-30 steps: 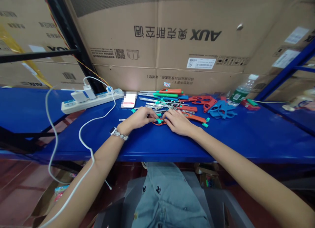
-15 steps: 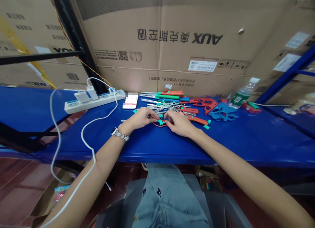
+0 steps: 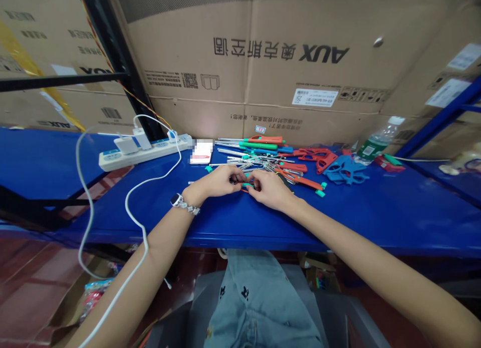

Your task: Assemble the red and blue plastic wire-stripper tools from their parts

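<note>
On the blue shelf top, my left hand (image 3: 224, 181) is closed, with thumb and fingertips pinched at an orange lighter casing (image 3: 245, 191). Facing it, my right hand (image 3: 273, 189) has its fingers pinched together over the same casing. Between the fingertips shows a small green part (image 3: 248, 185); whatever else the right fingers hold is hidden. Just behind the hands lies a pile of thin metal rods and parts (image 3: 259, 162). An orange lighter handle (image 3: 306, 182) with a green end lies right of my right hand.
Long lighters with green handles (image 3: 263, 146) lie at the back. Red casings (image 3: 323, 157), blue casings (image 3: 345, 170) and a bottle (image 3: 372, 146) are to the right. A phone (image 3: 201, 151) and power strip (image 3: 146, 154) stand left; a white cable (image 3: 130, 208) crosses my left forearm.
My hands have drawn closer together over the casing, and the green part between them is now more covered. The view has shifted slightly.
</note>
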Motion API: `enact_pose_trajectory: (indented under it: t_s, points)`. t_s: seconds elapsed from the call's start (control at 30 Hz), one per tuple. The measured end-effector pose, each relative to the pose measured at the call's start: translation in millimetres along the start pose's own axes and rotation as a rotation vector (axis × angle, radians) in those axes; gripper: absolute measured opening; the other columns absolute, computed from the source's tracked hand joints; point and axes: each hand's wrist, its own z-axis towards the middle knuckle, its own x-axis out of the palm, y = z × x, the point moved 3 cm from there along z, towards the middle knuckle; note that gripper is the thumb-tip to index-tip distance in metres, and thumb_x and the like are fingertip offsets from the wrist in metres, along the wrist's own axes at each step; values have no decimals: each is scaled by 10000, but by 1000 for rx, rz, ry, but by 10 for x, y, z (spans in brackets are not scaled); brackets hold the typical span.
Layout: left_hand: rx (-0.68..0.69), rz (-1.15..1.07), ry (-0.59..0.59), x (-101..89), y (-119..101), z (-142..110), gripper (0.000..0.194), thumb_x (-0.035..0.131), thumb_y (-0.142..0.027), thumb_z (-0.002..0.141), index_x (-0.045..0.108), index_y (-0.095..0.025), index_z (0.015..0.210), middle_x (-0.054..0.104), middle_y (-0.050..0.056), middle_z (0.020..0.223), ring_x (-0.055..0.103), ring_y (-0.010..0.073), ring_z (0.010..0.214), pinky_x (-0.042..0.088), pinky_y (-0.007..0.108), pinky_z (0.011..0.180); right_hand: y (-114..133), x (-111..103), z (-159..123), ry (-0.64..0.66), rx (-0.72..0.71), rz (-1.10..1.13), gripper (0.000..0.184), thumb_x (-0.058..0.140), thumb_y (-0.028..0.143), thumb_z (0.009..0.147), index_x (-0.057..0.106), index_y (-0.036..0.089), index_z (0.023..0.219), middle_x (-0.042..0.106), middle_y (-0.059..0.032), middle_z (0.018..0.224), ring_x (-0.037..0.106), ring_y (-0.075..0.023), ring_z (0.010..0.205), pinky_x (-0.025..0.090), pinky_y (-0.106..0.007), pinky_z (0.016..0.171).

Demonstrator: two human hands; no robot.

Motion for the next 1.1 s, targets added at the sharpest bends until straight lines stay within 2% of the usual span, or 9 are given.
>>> enact_pose_trajectory:
  t_s: [0.13,0.3,0.47,0.6,0.7,0.83,0.97,1.1]
  points:
    - [-50,-5,43,13,18,4,226,651,-112,766,756,-143,964,749,44,882,654,160,769,511,272,699,15,27,-32,-27,-41,-12,29,644,151,861,658,173,875,640,-19,809,551,-153,722,375,-278,685]
    - [-41,48,46,18,7,10,185,653,-133,797,768,-142,941,744,43,837,653,159,739,485,264,677,47,5,-44,-33,24,-45,35,673,179,847,638,177,854,648,-23,819,542,-151,699,360,-278,662]
    - [15,178,51,-8,-31,17,128,653,-148,854,775,-157,891,730,49,834,643,160,747,459,274,695,44,-7,-29,-3,73,0,88,693,211,865,608,188,861,650,-15,826,542,-149,697,347,-282,658]
    - [38,336,51,-14,-117,3,159,630,-125,885,771,-168,828,698,54,827,639,178,784,454,289,723,28,-4,-33,22,23,37,69,626,197,919,567,190,955,640,-32,930,552,-162,765,374,-292,700]
    - [40,487,27,4,-182,-11,189,594,-119,917,774,-167,885,683,73,870,646,200,836,473,303,752,7,-4,-46,12,10,55,64,596,180,938,550,189,981,627,-43,987,561,-174,822,405,-306,744]
    - [73,603,31,40,-236,-20,207,559,-128,953,762,-162,940,676,85,920,652,209,882,496,312,804,2,11,-66,-2,-6,51,117,587,165,956,595,182,1071,625,-50,1025,586,-180,867,444,-320,809]
    - [70,633,47,64,-251,-19,224,529,-119,963,749,-152,939,672,102,950,655,228,910,507,323,810,34,9,-80,-32,14,-67,126,541,166,988,664,156,1015,608,-93,1084,607,-198,946,467,-331,876]
    - [41,639,31,85,-246,-14,218,528,-136,968,742,-152,929,668,108,950,657,240,902,506,321,780,89,-21,-87,-21,64,-172,186,538,149,987,705,140,1068,622,-122,1105,614,-232,1026,476,-344,919]
